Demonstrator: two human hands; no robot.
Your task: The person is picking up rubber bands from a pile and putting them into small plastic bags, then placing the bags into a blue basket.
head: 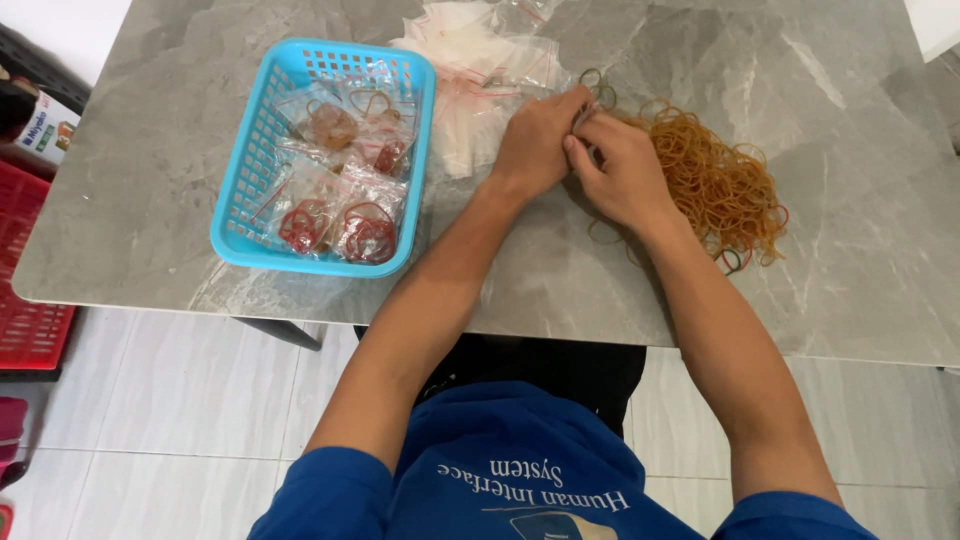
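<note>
Right now the two hands meet at the near edge of the heap of rubber bands [715,185], which lies on the grey marble-look table [850,270] to the person's right. The left hand [535,140] is curled, its fingertips pinched together at the spot where a few loose bands [598,88] show just beyond the knuckles; the right hand [620,170] is bunched up against it, fingers folded over what looks like a small gathering of bands, though the hands hide exactly what each one grips. I judge this to be the counting-out or gathering stage, a small bunch being separated from the heap. What the fingers need now, as I see it, is a clean pinch, since the bands are tangled and strays cling along. Just behind the left hand lies a loose stack of clear zip bags [470,70], touching the heap's side of the table and near enough to reach. Further left sits a light blue plastic basket [240,190] holding filled bags of bands [340,215], red and tan. A red crate [25,320] stands on the floor beside the table, well apart. Nothing blocks the hands but the tangle itself.
</note>
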